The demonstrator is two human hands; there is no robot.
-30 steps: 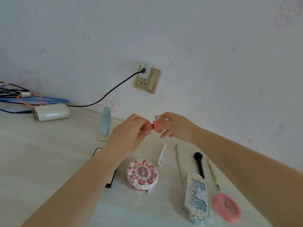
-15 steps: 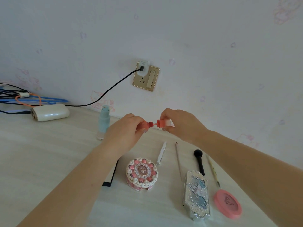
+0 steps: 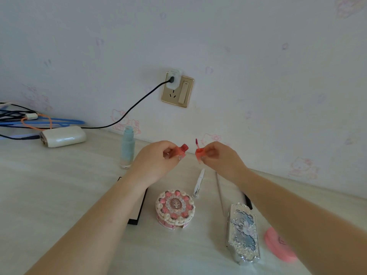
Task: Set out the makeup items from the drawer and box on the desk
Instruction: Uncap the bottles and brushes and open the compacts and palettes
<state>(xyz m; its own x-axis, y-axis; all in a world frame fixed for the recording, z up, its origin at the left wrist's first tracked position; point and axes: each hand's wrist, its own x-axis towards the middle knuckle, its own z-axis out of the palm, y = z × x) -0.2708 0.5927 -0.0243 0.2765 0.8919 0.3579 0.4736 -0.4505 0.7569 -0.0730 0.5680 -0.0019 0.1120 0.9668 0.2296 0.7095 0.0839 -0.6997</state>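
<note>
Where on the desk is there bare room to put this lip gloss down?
The widest bare stretch is the desk left of the black-edged card, in front of the white charger. Bare desk also lies below the round pink box. It is crowded between that box and the silver case.

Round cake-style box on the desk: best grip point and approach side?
Grip the round cake-style box across its side wall, just under the beaded lid, coming from straight above. It sits flat and upright; the top is bumpy with pearls and a raised cameo, so poor for pinching. The white pen lies close on the far right, the black-edged card on the left.
</note>
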